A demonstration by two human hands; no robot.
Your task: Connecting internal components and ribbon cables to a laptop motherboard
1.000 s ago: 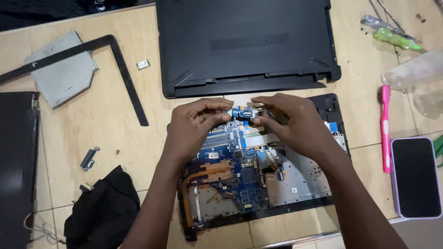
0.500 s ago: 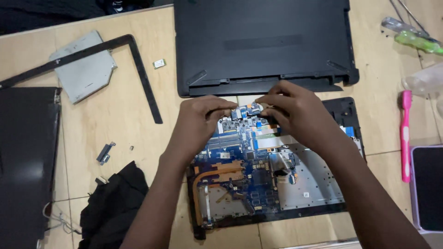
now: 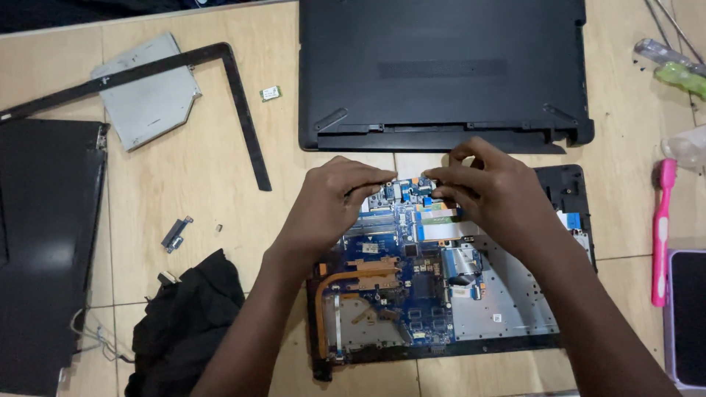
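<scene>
Together, the left hand (image 3: 331, 206) and right hand (image 3: 489, 195) are pinching a small connector (image 3: 412, 187) on the blue motherboard (image 3: 401, 254), fingertips nearly closed for fine control.

The opened laptop base (image 3: 471, 294) is lying on the surface (image 3: 191, 198) nearest the person, its circuit board (image 3: 401, 287) sitting inside it; the left hand (image 3: 327, 209) and right hand (image 3: 493, 195) are resting on the board's far edge, side by side; the removed bottom cover (image 3: 441, 70) is lying just behind them; the optical drive (image 3: 147, 99) and bezel strip (image 3: 246, 117) are sitting far left; a cloth (image 3: 187, 323) is lying near left; a toothbrush (image 3: 662, 228) is lying right.
</scene>
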